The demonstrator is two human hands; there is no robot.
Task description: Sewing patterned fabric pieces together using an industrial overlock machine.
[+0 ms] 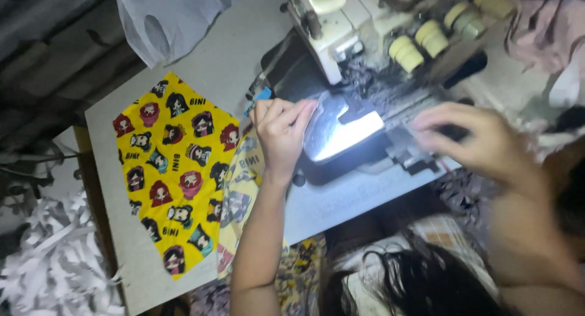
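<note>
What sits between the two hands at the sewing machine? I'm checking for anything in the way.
In the head view, the machine's brightly lit metal plate lies between the left hand and the right hand.

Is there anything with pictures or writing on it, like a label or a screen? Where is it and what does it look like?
No packages, labels, signs or screens show clearly.
Printed yellow fabric piece: flat on the grey table left of the left hand, covered in small cartoon faces in red, pink, black and teal, with small lettering between them.
</note>
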